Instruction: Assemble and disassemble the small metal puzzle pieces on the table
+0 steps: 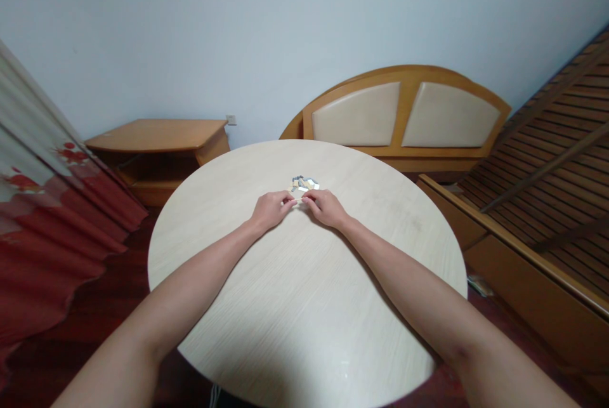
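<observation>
Left hand [271,210] and right hand [328,206] pinch a thin pale strip [299,200] between closed fingers [288,204]. Small flat pieces [302,184] lie beyond, on the bench [304,294].

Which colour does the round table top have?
The table top is pale beige with fine wood grain, in the head view.

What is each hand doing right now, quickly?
Left hand: closed, seemingly pinching one end of a small pale piece.
Right hand: closed, seemingly pinching the piece's other end.
</observation>
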`<state>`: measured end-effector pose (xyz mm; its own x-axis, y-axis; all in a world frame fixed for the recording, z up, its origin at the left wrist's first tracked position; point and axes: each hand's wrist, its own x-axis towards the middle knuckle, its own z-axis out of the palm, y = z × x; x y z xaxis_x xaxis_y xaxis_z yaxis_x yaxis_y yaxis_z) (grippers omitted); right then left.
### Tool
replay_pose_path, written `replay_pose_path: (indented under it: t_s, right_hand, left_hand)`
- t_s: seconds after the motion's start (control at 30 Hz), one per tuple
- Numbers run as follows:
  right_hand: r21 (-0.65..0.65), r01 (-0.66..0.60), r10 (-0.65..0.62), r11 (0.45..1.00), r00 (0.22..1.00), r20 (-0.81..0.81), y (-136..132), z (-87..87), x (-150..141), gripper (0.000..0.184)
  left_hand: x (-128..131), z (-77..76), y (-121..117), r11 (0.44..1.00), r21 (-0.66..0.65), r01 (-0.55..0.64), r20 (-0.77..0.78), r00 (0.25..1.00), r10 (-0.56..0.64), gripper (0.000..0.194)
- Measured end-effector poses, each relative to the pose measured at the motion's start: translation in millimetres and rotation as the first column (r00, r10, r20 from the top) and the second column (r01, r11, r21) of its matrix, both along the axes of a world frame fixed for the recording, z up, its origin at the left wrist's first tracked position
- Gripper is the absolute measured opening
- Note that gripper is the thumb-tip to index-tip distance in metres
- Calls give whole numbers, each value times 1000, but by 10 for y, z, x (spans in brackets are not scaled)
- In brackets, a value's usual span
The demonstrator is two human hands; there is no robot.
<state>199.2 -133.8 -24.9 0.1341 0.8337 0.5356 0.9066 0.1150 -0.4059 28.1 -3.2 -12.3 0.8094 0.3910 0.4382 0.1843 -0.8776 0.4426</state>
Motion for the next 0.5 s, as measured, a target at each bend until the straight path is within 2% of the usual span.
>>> replay_pose_path:
  t_s: [0.23,0.5]
  right_hand:
    - [31,-42,40,999,997,67,43,-91,94,23]
    - [21,-90,88,996,992,94,37,-95,97,23]
  left_hand:
    - [3,-3,-2,1000,-11,18,41,999,-17,14]
    - [7,-13,-33,979,3,202,106,974,-202,22]
